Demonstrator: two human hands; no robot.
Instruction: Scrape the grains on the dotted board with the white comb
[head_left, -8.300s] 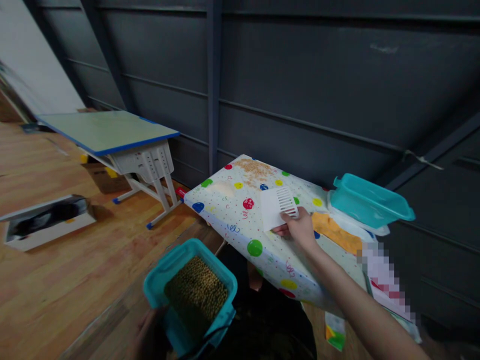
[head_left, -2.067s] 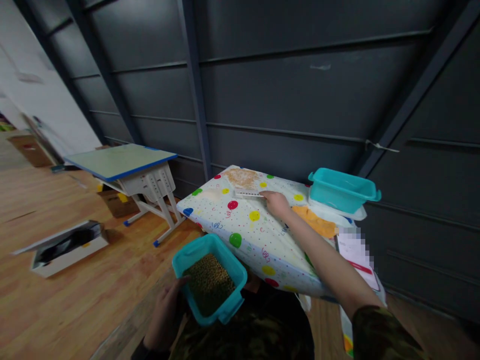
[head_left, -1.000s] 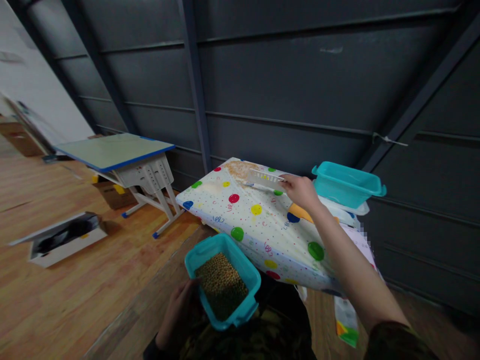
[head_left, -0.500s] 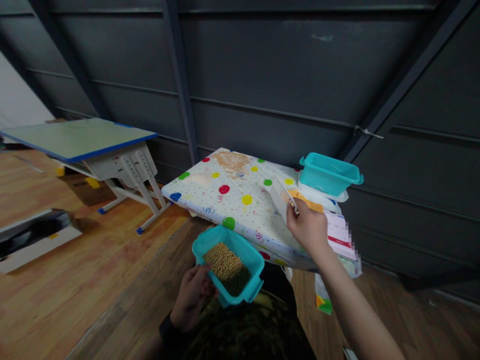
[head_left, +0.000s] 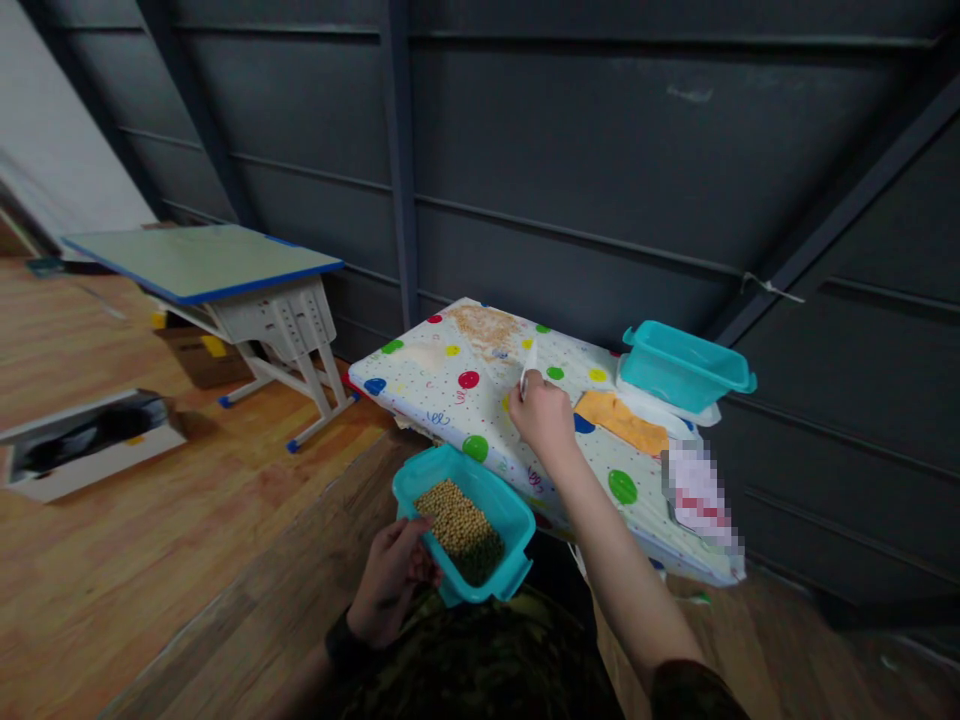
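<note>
My left hand point(head_left: 391, 582) grips the near rim of a teal tub point(head_left: 504, 500) filled with yellowish beans, held below the table's front edge. My right hand point(head_left: 544, 418) is closed on a white slotted scoop point(head_left: 527, 368), seen edge-on, over the middle of the table with the polka-dot cloth point(head_left: 450, 385). A patch of spilled grain point(head_left: 484, 326) lies at the table's far left corner, beyond the scoop.
A second teal tub point(head_left: 686, 365) stands on a white lid at the table's back right. An orange cloth point(head_left: 622, 420) and papers lie beside it. A blue-edged desk point(head_left: 202, 262) stands at left, an open white box point(head_left: 82, 440) on the wooden floor. A dark panelled wall rises behind.
My right hand has carried the scoop from the table's right side back toward the middle, turning it edge-on. The bean tub in my left hand has stayed about where it was.
</note>
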